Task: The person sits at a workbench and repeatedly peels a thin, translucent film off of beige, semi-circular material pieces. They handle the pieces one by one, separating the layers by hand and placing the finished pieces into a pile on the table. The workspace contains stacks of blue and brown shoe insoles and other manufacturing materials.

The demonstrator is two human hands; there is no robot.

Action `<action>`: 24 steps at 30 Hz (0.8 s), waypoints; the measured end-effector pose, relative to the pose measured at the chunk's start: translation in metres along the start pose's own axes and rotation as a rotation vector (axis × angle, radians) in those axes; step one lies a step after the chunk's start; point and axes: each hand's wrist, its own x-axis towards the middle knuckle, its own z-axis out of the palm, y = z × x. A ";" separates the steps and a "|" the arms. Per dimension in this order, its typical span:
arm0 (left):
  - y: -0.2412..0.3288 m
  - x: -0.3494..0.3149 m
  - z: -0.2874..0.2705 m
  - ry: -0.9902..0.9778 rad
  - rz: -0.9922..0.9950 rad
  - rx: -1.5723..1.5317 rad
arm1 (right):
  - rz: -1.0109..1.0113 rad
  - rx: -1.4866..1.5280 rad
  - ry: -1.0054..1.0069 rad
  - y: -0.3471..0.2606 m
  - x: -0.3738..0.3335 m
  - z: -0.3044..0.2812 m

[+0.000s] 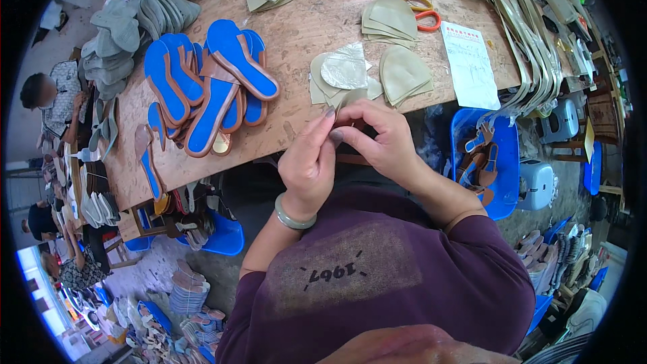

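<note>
2 hands (306, 162) pinching a thin beige piece (352, 98) | dome-shaped flat beige sheets (404, 73), stacked | scuffed wooden worktop (313, 17) | blue, brown-rimmed soles (228, 44)

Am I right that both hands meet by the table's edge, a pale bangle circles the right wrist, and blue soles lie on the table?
Wrong wrist: the head view shows the pale bangle around the left one. The left hand and right hand do meet by the edge of the table, and blue soles lie on it.
</note>
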 end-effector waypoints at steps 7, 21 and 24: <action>-0.001 0.003 0.006 -0.021 0.121 0.193 | 0.157 0.094 0.051 0.003 -0.002 0.004; -0.001 -0.001 0.003 -0.065 0.025 0.077 | 0.233 0.191 -0.078 0.010 -0.001 -0.009; 0.001 0.000 0.003 -0.071 0.023 0.088 | 0.148 0.100 -0.031 0.010 -0.001 -0.006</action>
